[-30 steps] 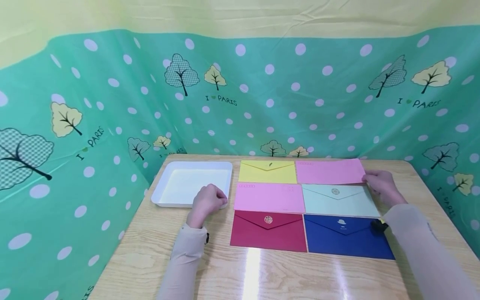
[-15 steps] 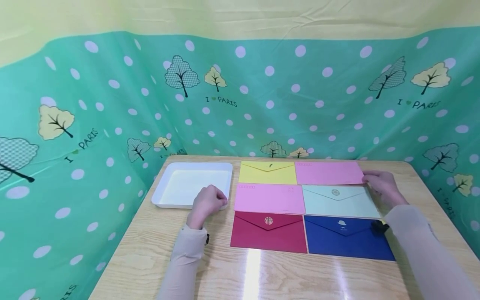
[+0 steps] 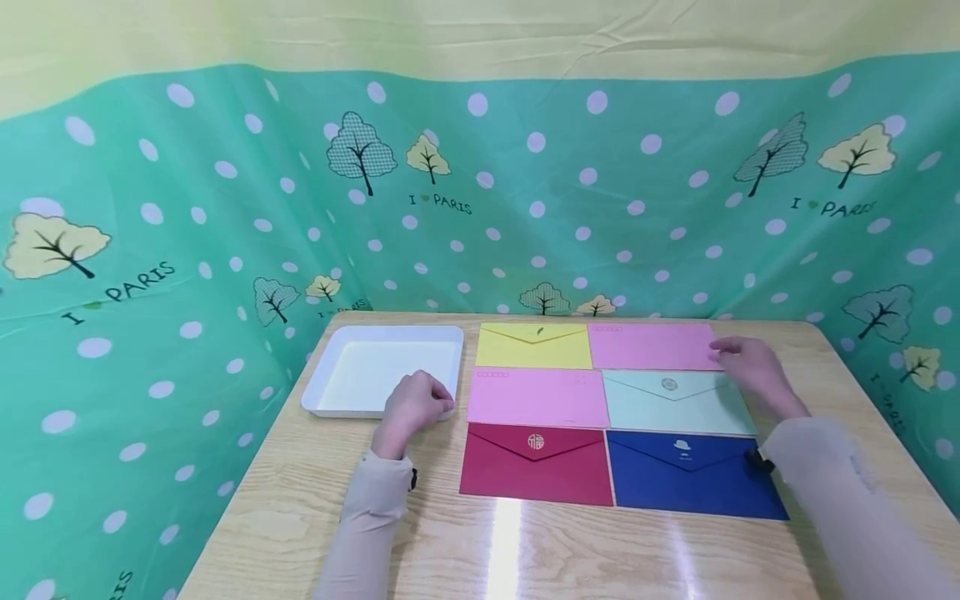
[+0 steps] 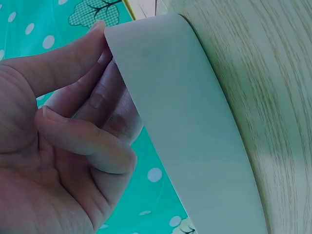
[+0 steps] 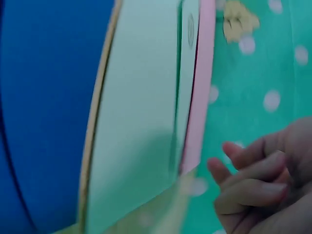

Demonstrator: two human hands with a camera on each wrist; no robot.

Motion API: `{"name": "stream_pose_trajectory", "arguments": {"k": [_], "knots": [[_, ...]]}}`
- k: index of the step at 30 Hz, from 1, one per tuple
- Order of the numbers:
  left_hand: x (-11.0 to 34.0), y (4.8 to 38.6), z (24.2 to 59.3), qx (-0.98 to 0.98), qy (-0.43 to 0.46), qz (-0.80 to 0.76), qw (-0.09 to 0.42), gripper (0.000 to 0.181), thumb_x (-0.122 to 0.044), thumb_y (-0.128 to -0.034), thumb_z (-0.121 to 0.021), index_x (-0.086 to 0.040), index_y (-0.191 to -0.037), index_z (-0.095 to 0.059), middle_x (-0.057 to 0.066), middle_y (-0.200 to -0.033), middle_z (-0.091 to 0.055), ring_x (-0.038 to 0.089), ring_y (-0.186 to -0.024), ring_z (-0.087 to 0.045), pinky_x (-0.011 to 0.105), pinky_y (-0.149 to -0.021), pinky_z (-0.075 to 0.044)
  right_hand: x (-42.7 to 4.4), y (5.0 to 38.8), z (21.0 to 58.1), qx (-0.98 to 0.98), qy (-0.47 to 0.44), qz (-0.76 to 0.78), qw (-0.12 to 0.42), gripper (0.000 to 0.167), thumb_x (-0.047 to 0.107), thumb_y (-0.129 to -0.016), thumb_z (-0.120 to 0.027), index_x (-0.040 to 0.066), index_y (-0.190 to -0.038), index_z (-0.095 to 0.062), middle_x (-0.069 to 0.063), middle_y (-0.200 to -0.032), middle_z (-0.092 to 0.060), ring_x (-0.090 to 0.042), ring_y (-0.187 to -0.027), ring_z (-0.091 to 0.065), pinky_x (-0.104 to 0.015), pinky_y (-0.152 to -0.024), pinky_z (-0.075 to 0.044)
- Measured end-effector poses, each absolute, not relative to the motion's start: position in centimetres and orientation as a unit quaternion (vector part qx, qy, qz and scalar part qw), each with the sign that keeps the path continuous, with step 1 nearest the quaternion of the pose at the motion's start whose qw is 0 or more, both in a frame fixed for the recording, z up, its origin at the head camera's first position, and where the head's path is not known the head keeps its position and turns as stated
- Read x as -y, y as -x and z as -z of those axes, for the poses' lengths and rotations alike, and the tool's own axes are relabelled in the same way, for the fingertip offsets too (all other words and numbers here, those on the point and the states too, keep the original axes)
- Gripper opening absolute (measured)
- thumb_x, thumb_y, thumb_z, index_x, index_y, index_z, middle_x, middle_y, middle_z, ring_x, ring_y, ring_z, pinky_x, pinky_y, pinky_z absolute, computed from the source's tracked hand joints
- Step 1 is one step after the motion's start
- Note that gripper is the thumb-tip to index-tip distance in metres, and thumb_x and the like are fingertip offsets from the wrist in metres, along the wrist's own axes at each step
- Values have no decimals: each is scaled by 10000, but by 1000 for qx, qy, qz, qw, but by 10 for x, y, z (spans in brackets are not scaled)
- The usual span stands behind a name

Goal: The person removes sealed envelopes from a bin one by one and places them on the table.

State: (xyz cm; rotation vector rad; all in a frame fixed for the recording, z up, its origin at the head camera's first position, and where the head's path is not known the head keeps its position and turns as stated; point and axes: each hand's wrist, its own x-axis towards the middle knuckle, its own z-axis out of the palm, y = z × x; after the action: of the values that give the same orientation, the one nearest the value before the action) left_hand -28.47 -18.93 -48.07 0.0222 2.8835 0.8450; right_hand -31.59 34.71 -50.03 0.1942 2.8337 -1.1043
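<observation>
My left hand [image 3: 415, 408] pinches the near right corner of a white shallow tray [image 3: 318, 379]; in the left wrist view its thumb and fingers meet at the tray's rim [image 4: 165, 97]. Over at the back right, my right hand [image 3: 757, 373] is by the right end of a pink envelope [image 3: 652, 346], fingers loosely bent, holding nothing. That envelope lies flat behind a mint green envelope [image 3: 675, 404]. In the right wrist view the right hand [image 5: 263, 180] shows apart from the pink envelope [image 5: 201, 97], with bent fingers.
Left of these lie a yellow envelope [image 3: 532, 346], another pink envelope [image 3: 537, 397] and a red envelope [image 3: 536, 479]. A blue envelope [image 3: 693, 487] is nearest on the right, partly under my right wrist. A green patterned curtain [image 3: 540, 208] encloses the wooden table [image 3: 300, 508].
The far pink envelope's right end has come down flat. My right hand has let go of it and shifted slightly left. My left hand keeps its place on the tray.
</observation>
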Motion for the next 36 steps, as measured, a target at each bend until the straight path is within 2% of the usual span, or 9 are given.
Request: {"name": "stream_pose_trajectory", "arguments": {"k": [2,6,8,11,16,24,36], "knots": [[190,285,481,-958,-8,-279,68,51,-146,-924,-824,-106,-897,-839,10,-923,-757,202,-869,-650,404,-811,-549,-335,315,498,-944,-20,323,59,523,260,-1139,-413,-130,-1487,-450,-414,-1509,-393,-612,-1368,-367,-719,-1057,-368],[189,286,482,-958,-13,-277,68,55,-152,-925,-825,-104,-901,-839,14,-926,-762,203,-867,-656,410,-811,-553,-317,315,499,-962,45,261,72,498,191,-1123,-392,-157,-1476,-447,-449,-1490,-377,-644,-1388,-304,-752,-1099,-278],[189,286,482,-958,-14,-277,70,53,-151,-926,-822,-108,-901,-839,15,-926,-761,203,-866,-657,413,-811,-553,-312,315,501,-966,61,239,75,482,127,-1097,-399,-163,-1479,-439,-478,-1475,-358,-663,-1373,-307,-759,-1095,-280],[189,286,482,-958,-13,-278,72,39,-147,-925,-823,-118,-905,-840,15,-930,-762,204,-870,-660,417,-817,-553,-309,314,506,-969,57,223,91,524,16,-1001,-405,-145,-1499,-425,-503,-1468,-314,-683,-1353,-307,-773,-1072,-299],[190,285,481,-957,-11,-280,71,41,-148,-921,-827,-116,-901,-841,14,-926,-762,207,-873,-658,420,-820,-551,-309,311,509,-971,51,209,104,627,-37,-885,-406,-144,-1503,-422,-493,-1468,-311,-669,-1345,-325,-765,-1053,-332],[190,286,481,-957,-15,-280,69,44,-147,-922,-827,-111,-900,-840,16,-926,-763,214,-883,-667,425,-828,-554,-306,308,508,-968,39,217,121,625,-12,-924,-396,-143,-1535,-367,-488,-1485,-268,-683,-1345,-305,-779,-1056,-315],[191,286,480,-959,-15,-274,66,39,-139,-915,-822,-126,-884,-843,9,-912,-763,213,-876,-666,414,-804,-549,-300,306,507,-971,34,208,114,605,11,-940,-412,-166,-1516,-372,-470,-1459,-318,-634,-1308,-374,-752,-1046,-353]]}}
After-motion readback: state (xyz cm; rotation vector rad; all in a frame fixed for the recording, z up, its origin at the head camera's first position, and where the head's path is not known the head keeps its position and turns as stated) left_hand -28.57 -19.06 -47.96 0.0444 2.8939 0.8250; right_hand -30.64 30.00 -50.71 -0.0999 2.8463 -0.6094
